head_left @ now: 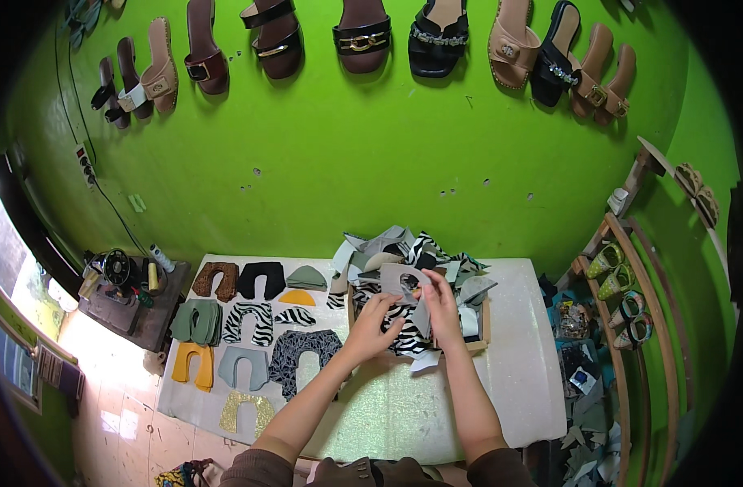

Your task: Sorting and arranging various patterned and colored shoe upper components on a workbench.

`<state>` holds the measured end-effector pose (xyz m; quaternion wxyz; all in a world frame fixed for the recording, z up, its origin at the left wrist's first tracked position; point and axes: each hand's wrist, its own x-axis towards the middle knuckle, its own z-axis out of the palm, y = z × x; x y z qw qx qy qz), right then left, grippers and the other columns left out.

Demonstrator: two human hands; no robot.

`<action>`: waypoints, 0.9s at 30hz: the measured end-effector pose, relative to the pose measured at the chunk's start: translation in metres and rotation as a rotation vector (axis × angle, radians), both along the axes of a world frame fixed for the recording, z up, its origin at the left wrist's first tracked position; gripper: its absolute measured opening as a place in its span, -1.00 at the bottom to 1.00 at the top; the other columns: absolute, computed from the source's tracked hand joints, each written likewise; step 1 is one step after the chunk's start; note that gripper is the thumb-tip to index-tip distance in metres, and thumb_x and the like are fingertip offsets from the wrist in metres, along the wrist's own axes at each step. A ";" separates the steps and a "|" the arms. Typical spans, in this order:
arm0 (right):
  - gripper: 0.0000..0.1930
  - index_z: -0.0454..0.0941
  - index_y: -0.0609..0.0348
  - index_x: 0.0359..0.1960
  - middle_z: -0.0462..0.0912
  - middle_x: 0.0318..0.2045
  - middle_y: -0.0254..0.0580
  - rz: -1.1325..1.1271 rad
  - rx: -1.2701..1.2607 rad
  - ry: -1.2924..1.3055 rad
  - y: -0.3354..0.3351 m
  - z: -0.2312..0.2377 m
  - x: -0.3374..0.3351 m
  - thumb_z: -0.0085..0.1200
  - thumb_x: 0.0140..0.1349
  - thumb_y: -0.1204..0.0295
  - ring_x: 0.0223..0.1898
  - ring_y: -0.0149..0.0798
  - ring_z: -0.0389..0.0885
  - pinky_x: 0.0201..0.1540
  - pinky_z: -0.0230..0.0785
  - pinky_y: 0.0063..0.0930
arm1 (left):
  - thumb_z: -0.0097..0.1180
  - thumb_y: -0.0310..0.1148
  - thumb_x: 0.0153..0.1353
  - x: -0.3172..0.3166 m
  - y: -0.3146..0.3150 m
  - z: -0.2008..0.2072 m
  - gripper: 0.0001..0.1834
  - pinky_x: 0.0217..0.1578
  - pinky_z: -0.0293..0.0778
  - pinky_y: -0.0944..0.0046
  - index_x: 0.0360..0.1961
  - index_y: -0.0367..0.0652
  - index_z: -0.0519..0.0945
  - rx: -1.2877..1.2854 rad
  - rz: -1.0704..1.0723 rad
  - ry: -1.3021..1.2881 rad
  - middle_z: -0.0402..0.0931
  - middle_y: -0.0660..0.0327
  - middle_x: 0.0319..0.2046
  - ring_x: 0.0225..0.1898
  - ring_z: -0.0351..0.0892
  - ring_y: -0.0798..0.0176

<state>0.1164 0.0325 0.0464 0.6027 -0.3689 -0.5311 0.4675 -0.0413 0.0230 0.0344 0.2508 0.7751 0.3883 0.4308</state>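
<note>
Both my hands are over a heaped box [486, 325] of fabric and leather scraps [373, 253] in grey, green and zebra stripes. Between them is a light grey U-shaped cut piece [393, 277], raised above the heap. My left hand [375, 326] pinches its lower left edge with the fingertips. At its right side, my right hand [442, 307] grips the piece, fingers bent around the edge. A narrow grey flap [422, 318] hangs beneath the right fingers; whether it belongs to the same piece, I cannot tell.
Sorted cut pieces lie left on the white table [521, 357]: zebra [240, 318], mustard [185, 363], green [194, 323], patterned grey [284, 357] and others. A sewing machine [116, 266] stands far left. A wooden shoe rack [623, 341] is right; sandals [363, 36] hang on the green wall.
</note>
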 end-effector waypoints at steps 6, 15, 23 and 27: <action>-0.63 0.25 0.08 0.08 0.49 -0.30 -0.23 -0.042 -0.094 0.198 -0.002 0.003 0.002 -0.33 0.35 0.18 -0.25 -0.47 0.44 -0.17 0.31 -0.59 | 0.05 -0.34 0.08 0.001 -0.004 0.003 -0.58 0.00 0.25 0.19 -0.02 -0.23 0.38 0.008 0.007 -0.034 0.32 -0.01 -0.11 -0.03 0.33 -0.02; -0.69 0.21 0.19 0.06 0.48 -0.19 -0.09 -0.318 -0.155 0.418 0.008 0.026 0.033 -0.38 0.34 0.37 -0.22 -0.31 0.51 -0.16 0.37 -0.45 | -0.15 -0.40 0.18 -0.008 -0.012 0.022 -0.71 -0.06 0.28 0.23 -0.09 -0.29 0.39 0.100 0.037 -0.225 0.34 -0.02 -0.15 -0.11 0.37 0.03; -0.62 0.04 0.14 0.10 0.50 -0.13 0.04 -0.285 -0.175 0.206 0.018 0.007 0.027 -0.27 0.24 0.59 -0.09 -0.26 0.49 -0.10 0.33 -0.50 | -0.18 -0.35 0.24 0.006 -0.009 0.029 -0.69 -0.04 0.28 0.29 -0.08 -0.32 0.39 -0.096 0.045 -0.239 0.37 0.05 -0.16 -0.09 0.39 0.17; -0.63 0.09 0.12 0.07 0.45 -0.10 -0.05 -0.215 -0.058 -0.061 0.010 -0.028 -0.015 -0.28 0.23 0.60 -0.11 -0.26 0.47 -0.05 0.25 -0.49 | -0.25 -0.25 0.30 0.013 0.007 0.000 -0.58 0.09 0.17 0.29 0.06 -0.31 0.33 -0.304 -0.036 -0.207 0.33 0.01 0.01 0.08 0.31 0.15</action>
